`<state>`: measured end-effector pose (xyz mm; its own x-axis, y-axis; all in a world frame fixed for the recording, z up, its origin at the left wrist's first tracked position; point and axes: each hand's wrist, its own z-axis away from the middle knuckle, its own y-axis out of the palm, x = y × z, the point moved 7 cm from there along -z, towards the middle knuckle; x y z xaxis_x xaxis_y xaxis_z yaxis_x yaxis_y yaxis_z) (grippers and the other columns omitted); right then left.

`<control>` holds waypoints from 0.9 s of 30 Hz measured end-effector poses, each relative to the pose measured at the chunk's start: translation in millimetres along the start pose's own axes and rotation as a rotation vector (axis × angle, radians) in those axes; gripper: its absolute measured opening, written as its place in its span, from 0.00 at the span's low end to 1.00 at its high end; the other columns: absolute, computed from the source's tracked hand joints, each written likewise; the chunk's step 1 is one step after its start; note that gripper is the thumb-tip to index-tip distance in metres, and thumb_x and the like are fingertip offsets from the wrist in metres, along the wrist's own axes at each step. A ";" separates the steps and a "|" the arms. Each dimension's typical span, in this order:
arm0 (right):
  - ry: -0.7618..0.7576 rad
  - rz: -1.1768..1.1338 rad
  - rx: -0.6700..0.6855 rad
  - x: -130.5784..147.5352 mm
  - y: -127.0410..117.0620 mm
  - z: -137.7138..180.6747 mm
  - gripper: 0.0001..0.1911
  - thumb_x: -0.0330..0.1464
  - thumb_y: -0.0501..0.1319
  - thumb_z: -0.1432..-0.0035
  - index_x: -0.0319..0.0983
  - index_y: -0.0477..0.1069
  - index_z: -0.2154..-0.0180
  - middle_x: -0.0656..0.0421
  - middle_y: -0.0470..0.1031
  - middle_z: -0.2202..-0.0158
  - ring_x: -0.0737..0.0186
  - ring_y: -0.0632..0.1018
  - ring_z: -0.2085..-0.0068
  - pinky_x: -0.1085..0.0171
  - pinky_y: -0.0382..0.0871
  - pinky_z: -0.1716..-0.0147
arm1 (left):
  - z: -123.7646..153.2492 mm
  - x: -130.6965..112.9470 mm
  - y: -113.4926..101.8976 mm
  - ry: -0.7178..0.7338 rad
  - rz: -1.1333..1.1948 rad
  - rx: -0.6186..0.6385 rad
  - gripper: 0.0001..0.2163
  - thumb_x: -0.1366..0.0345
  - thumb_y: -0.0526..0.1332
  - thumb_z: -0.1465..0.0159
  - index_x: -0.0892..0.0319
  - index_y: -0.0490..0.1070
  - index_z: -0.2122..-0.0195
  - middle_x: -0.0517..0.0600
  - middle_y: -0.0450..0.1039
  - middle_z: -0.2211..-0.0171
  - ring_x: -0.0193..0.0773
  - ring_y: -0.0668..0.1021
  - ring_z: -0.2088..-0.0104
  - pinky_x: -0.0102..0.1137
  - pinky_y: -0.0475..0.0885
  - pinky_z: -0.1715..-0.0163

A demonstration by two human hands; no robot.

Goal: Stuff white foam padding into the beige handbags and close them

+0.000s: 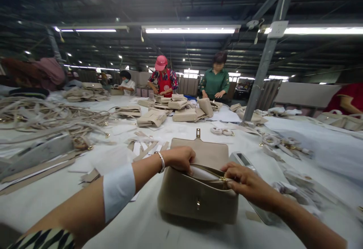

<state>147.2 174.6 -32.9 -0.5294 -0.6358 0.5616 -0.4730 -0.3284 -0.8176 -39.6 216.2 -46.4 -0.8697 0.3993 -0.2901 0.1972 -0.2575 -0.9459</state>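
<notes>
White table [127, 232], left hand [180, 157] and right hand [245, 181] angled inward, both pinching beige handbag [195, 201]

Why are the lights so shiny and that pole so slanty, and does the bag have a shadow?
Head view: the tube lights glare white against the dark roof; head view: the pole leans, maybe partly from a wide, stretchy lens; head view: yes, a soft, dim shadow lies under the bag.

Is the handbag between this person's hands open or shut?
The handbag is open: its flap lies back and its mouth gapes.
</notes>
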 end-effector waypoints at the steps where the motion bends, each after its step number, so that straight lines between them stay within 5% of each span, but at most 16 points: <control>1: 0.004 0.003 0.021 0.3 1.9 7.1 0.07 0.31 0.55 0.43 0.39 0.68 0.72 0.54 0.71 0.57 0.57 0.72 0.57 0.60 0.66 0.56 | 5.9 -7.0 3.3 0.025 0.004 -0.010 0.14 0.57 0.69 0.56 0.57 0.73 0.70 0.45 0.71 0.73 0.36 0.70 0.73 0.28 0.60 0.76; 4: 0.033 0.055 0.013 -5.7 9.5 31.1 0.08 0.33 0.53 0.40 0.40 0.68 0.70 0.53 0.71 0.56 0.56 0.72 0.54 0.58 0.65 0.54 | 23.4 -16.7 15.2 0.091 0.168 -0.078 0.12 0.61 0.68 0.53 0.58 0.74 0.68 0.45 0.71 0.72 0.35 0.70 0.72 0.26 0.61 0.74; 8: 0.089 0.160 0.030 -15.4 17.1 50.4 0.12 0.38 0.52 0.39 0.41 0.69 0.69 0.51 0.69 0.51 0.52 0.71 0.50 0.56 0.65 0.51 | 50.4 5.2 29.3 0.098 0.598 -0.265 0.11 0.58 0.61 0.44 0.60 0.73 0.65 0.47 0.71 0.71 0.33 0.71 0.71 0.25 0.64 0.70; 14: 0.053 0.164 0.004 22.4 6.2 21.5 0.12 0.34 0.54 0.43 0.44 0.73 0.59 0.52 0.68 0.47 0.50 0.68 0.45 0.52 0.61 0.46 | 91.4 28.9 53.3 0.071 0.835 -0.641 0.19 0.51 0.52 0.37 0.59 0.74 0.58 0.51 0.71 0.61 0.40 0.71 0.56 0.33 0.64 0.51; 19: -0.062 0.203 0.089 69.5 41.0 -21.9 0.13 0.30 0.57 0.45 0.43 0.71 0.57 0.56 0.72 0.57 0.57 0.73 0.59 0.60 0.66 0.58 | 91.5 30.7 74.1 0.006 1.033 -0.703 0.17 0.53 0.54 0.40 0.60 0.71 0.58 0.51 0.71 0.62 0.41 0.72 0.58 0.33 0.66 0.55; 23: -0.107 0.346 0.095 68.0 67.6 -45.3 0.12 0.22 0.56 0.49 0.41 0.70 0.63 0.58 0.70 0.64 0.60 0.71 0.62 0.63 0.64 0.63 | 92.4 32.6 80.6 0.050 1.263 -0.685 0.16 0.64 0.59 0.47 0.60 0.65 0.57 0.50 0.71 0.61 0.38 0.73 0.61 0.30 0.68 0.60; 27: -0.167 0.272 0.107 59.0 72.0 -47.1 0.11 0.23 0.54 0.45 0.42 0.70 0.64 0.59 0.68 0.65 0.63 0.71 0.63 0.67 0.63 0.64 | 106.1 29.2 69.8 0.054 1.092 -0.744 0.07 0.67 0.58 0.48 0.59 0.66 0.67 0.50 0.72 0.64 0.39 0.72 0.61 0.32 0.68 0.58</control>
<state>48.7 146.3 -52.6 -0.4990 -0.8131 0.2999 -0.2491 -0.1969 -0.9482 -99.3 116.6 -105.5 -0.0906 0.3351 -0.9378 0.9951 0.0677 -0.0720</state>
